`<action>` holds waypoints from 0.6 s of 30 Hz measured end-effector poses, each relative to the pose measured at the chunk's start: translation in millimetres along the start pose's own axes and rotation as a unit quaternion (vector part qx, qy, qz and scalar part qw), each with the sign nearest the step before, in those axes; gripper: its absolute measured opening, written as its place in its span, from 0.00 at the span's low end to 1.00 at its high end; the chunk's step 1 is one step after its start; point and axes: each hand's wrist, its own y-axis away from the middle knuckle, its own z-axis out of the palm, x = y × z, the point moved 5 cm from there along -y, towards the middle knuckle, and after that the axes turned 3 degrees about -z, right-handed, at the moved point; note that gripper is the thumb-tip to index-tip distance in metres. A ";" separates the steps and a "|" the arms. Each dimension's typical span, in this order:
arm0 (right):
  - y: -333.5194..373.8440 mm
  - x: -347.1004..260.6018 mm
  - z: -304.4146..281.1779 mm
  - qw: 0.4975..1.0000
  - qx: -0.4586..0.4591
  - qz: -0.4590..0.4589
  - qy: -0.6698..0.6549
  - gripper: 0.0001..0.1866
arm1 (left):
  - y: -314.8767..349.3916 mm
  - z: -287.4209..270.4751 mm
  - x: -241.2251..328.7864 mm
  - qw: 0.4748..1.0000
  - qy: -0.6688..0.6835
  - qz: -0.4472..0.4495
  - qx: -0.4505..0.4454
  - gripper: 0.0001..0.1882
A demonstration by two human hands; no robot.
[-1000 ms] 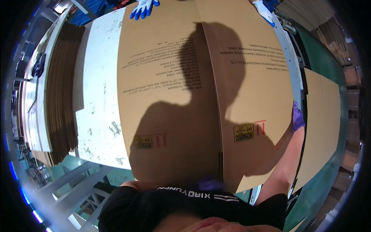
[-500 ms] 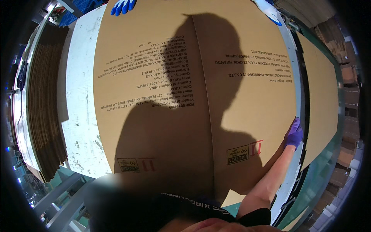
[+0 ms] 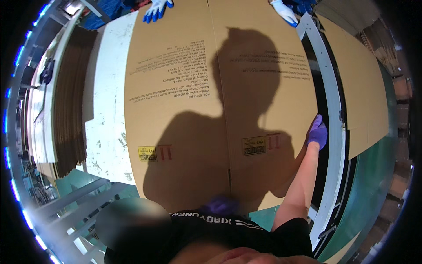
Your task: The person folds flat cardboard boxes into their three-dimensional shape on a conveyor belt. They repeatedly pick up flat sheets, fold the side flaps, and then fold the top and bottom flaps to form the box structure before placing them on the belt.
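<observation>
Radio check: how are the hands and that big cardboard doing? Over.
Right hand at right edge of cardboard; left hand by near edge, both grips unclear. Cardboard flat, shadow across it. Co-worker's gloved hands at far end.

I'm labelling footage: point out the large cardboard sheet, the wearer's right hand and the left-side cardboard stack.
Cardboard sheet [image 3: 213, 110]: head view, just left of its centre crease.
Right hand [image 3: 318, 134]: head view, its purple-gloved middle.
Cardboard stack [image 3: 69, 99]: head view, its layered edges.
</observation>
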 end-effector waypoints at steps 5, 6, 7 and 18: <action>9.9 -9.9 -7.8 0.999 -0.035 -0.032 -0.022 0.34 | -2.8 -5.4 14.1 0.993 -0.095 -0.076 0.004 0.23; 11.1 -12.0 -12.1 0.995 -0.040 -0.070 -0.058 0.33 | -1.8 -4.8 17.7 0.989 -0.117 -0.083 0.014 0.23; 12.2 -13.1 -15.3 0.988 -0.046 -0.109 -0.097 0.31 | -0.1 -6.0 22.0 0.984 -0.152 -0.091 0.027 0.22; -121.7 317.1 -15.1 0.897 0.179 -0.163 -0.369 0.26 | -28.4 2.2 57.5 0.940 -0.247 -0.233 -0.015 0.19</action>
